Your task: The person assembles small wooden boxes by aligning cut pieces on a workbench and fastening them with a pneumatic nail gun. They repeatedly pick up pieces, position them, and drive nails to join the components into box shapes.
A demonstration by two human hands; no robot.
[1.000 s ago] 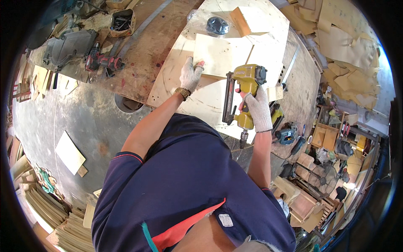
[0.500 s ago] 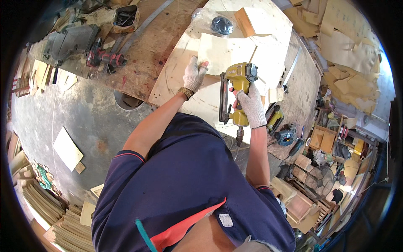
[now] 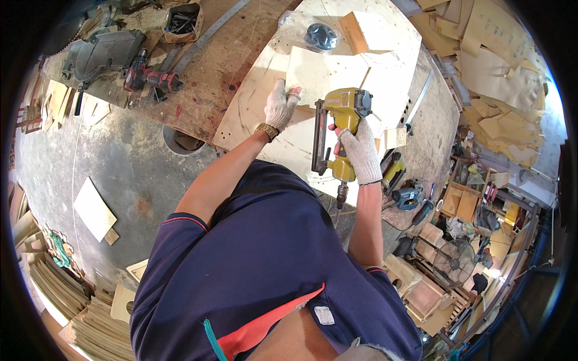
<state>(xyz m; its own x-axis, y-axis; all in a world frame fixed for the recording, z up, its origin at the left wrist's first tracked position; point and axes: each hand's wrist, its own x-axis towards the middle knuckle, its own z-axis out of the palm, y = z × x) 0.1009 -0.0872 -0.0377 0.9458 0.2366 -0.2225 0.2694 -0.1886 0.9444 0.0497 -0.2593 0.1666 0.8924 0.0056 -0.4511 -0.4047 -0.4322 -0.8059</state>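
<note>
My right hand (image 3: 363, 155), in a white knit glove, is wrapped round the handle of a yellow nail gun (image 3: 344, 105) with a black magazine on its left side. A hose fitting at the handle's end points toward me. The gun is over the near part of a large pale panel (image 3: 247, 114). My left hand (image 3: 279, 109), gloved too, grips the near left corner of a smaller pale wooden board (image 3: 316, 69), with finger and thumb on either side of its edge. The gun hides part of the boards beneath it.
A wooden block (image 3: 354, 35) and a dark coil in plastic (image 3: 321, 37) sit at the panel's far side. A red drill (image 3: 150, 78) lies far left, with a box of small parts (image 3: 182, 23). At right are a blue-grey power tool (image 3: 408, 196) and a fan (image 3: 453, 262).
The view has shifted slightly. Both hands keep their grips, and the nail gun stays over nearly the same spot, tilted very slightly differently.
</note>
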